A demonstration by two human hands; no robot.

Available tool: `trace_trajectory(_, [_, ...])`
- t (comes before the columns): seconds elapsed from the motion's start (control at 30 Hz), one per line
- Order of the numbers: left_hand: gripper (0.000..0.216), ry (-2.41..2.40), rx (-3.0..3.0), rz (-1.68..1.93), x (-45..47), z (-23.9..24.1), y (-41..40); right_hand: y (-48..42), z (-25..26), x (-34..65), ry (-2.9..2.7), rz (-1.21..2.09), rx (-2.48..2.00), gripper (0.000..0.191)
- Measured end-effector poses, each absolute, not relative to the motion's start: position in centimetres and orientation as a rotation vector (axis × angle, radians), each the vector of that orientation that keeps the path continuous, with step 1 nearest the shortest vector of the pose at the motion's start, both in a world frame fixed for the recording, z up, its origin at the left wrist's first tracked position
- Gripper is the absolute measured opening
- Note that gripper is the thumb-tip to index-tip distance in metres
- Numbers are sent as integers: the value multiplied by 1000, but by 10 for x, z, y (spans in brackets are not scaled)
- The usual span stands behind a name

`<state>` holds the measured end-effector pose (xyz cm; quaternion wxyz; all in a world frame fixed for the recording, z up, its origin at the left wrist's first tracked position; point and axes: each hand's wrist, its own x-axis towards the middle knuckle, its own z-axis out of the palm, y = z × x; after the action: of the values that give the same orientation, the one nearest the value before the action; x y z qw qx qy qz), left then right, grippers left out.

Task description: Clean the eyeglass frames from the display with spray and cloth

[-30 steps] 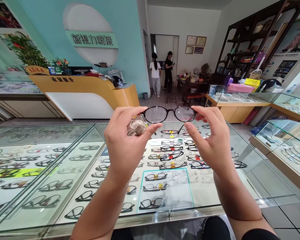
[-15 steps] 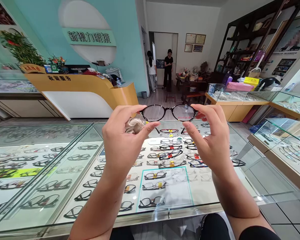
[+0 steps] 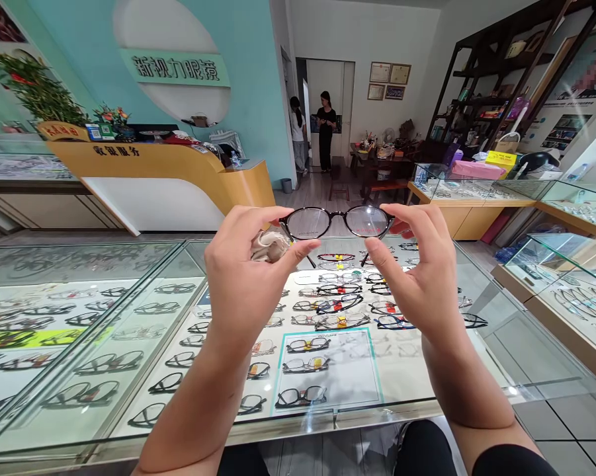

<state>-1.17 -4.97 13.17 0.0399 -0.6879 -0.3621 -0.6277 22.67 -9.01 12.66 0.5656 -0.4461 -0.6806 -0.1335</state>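
Well, we have the black glasses [image 3: 337, 213] up in the air, above the far part of the glass-topped table [image 3: 401, 390], with both hands on them. Our left hand [image 3: 248, 264] pinches one end of the frame, and our right hand [image 3: 419, 264] pinches the other end. Each grip is small and nearly closed, with a pointing finger at the top corner and the thumb lower down. The left hand has a pale cloth [image 3: 268, 246] tucked in it too (it looks all scrunched up).

The glasses are off the table and held almost level, so we think the picking-up part is done. They are not set down yet, so we guess the job with them isn't over.

Some bits are hard to see. Our hands hide much of the side arms [image 3: 365, 259], and only their ends peek out below. Most of the cloth is behind our fingers. There is pink writing [image 3: 372, 231] on one lens, but it is too tiny to read. Our arms also cover some of the other glasses [image 3: 338, 304] in the table.
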Motion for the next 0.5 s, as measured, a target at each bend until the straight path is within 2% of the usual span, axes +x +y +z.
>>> trace_trajectory(0.2, [35, -1044, -2084, -1880, -8, 133, -51, -90, 129, 228, -1607, -249, -1080, 32])
trace_trajectory(0.5, [38, -968, -2006, -1875, -3, 132, -55, -91, 131, 229, -1635, -191, -1101, 32])
